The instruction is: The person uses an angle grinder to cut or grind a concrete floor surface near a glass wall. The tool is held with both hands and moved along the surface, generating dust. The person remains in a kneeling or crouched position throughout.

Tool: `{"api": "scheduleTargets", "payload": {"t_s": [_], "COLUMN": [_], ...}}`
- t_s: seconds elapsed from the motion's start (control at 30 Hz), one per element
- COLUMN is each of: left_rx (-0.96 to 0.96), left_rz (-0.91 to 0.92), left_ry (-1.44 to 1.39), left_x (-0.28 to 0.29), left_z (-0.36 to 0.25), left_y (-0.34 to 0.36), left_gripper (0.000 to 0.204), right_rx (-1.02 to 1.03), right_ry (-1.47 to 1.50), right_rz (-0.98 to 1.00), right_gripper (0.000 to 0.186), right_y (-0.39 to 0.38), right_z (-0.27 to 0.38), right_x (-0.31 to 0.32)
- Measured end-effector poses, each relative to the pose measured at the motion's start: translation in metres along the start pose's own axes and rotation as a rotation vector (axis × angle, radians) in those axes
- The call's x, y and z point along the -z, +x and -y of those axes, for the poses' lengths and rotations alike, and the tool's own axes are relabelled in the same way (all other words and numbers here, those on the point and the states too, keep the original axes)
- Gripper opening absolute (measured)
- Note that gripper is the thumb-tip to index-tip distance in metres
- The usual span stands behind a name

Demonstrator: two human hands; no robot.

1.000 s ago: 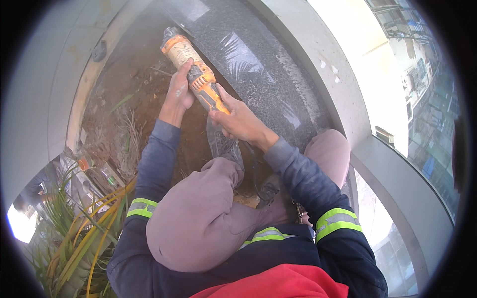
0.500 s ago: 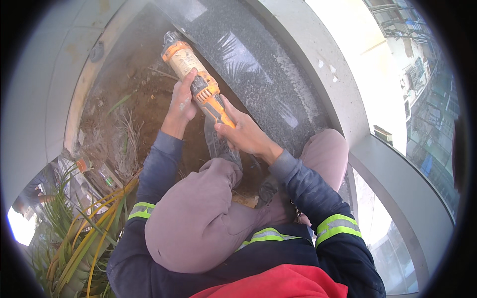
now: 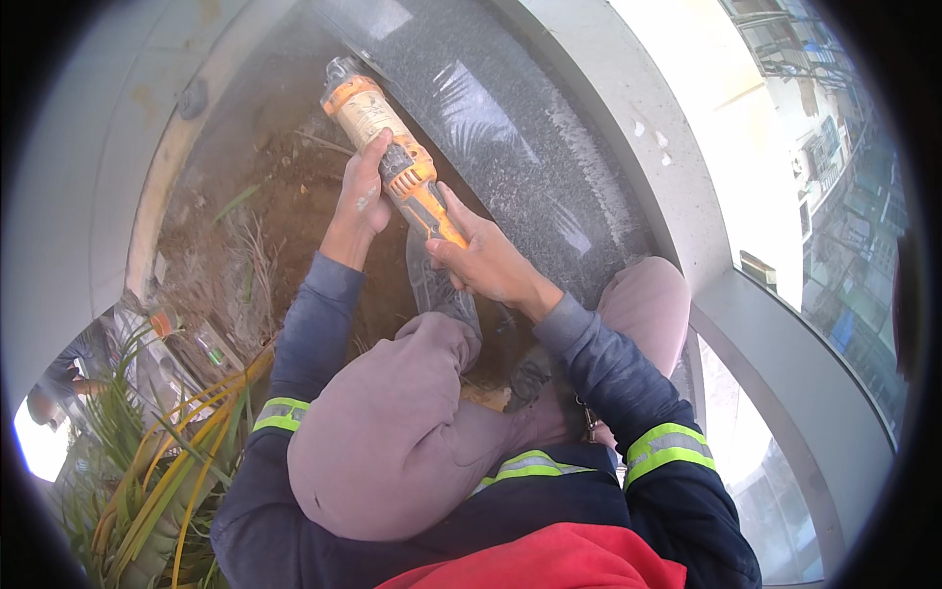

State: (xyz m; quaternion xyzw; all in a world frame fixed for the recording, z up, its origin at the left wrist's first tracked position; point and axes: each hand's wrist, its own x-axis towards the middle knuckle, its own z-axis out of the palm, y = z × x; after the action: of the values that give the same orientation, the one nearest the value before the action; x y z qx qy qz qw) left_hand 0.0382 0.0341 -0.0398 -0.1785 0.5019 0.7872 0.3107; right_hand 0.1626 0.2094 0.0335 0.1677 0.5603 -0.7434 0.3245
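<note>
Both hands grip a dusty orange and grey angle grinder. My left hand wraps round its body from the left, thumb on top. Further back, my right hand is closed on the rear handle, thumb along it. The grinder's metal head points up and away, close beside the edge of a dark polished stone slab. Whatever disc it carries cannot be made out. Brown soil lies below the tool and to the left of the slab.
A pale curved wall bounds the soil on the left. Long green and yellow leaves crowd the lower left. A light ledge runs along the slab's right side. My bent knees flank the work spot; dust hangs around it.
The grinder's head has edged slightly away along the slab, and both hands have shifted a little with it. Their grip is the same.
</note>
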Motion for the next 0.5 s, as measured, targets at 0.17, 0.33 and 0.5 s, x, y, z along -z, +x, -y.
{"api": "scheduleTargets", "payload": {"t_s": [0.17, 0.33, 0.5], "left_rx": [-0.004, -0.006, -0.012], "left_rz": [0.028, 0.028, 0.005], "left_ry": [-0.006, -0.007, 0.018], "left_x": [-0.002, 0.004, 0.007], "left_z": [0.012, 0.013, 0.004], "left_y": [-0.018, -0.008, 0.008], "left_gripper": [0.043, 0.043, 0.044], "right_rx": [-0.057, -0.030, 0.013], "right_ry": [0.013, 0.001, -0.001], "right_rz": [0.004, 0.012, 0.005], "right_gripper": [0.087, 0.087, 0.087], "right_y": [-0.018, -0.010, 0.007], "right_z": [-0.006, -0.008, -0.003], "right_x": [0.000, 0.001, 0.003]}}
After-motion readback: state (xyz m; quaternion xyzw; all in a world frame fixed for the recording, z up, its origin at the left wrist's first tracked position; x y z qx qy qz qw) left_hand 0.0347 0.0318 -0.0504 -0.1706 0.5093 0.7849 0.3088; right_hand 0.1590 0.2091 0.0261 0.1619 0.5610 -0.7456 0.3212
